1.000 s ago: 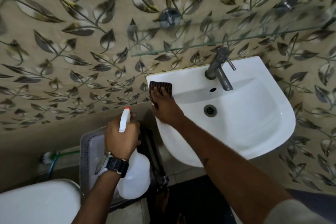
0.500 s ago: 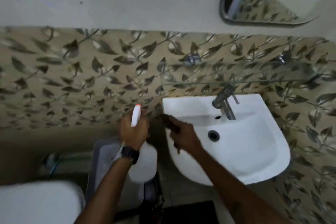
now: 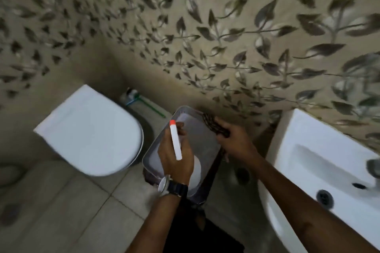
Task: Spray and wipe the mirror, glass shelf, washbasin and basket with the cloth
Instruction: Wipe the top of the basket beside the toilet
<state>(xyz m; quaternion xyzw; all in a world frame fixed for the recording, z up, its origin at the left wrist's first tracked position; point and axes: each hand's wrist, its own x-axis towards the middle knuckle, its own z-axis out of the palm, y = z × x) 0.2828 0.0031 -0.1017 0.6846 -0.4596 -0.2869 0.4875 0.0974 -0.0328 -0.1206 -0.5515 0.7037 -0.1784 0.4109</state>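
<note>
My left hand (image 3: pixel 174 160) holds a white spray bottle (image 3: pixel 176 141) with an orange nozzle tip over the grey basket (image 3: pixel 197 135) on the floor. My right hand (image 3: pixel 234 141) grips a dark striped cloth (image 3: pixel 213 125) at the basket's far right rim. The white washbasin (image 3: pixel 312 162) is at the right, with its drain (image 3: pixel 324 197) and part of the tap (image 3: pixel 373 167) showing. The mirror and glass shelf are out of view. The picture is blurred by motion.
A white toilet with its lid down (image 3: pixel 90 131) stands left of the basket. A brush with a green handle (image 3: pixel 144 101) lies by the wall behind it. Leaf-patterned tiles (image 3: pixel 226 37) cover the wall; pale tiles (image 3: pixel 72 211) cover the floor.
The view has swung left and down from the basin to the basket. My right hand took the cloth off the basin's left edge to the basket rim. My left hand keeps the bottle.
</note>
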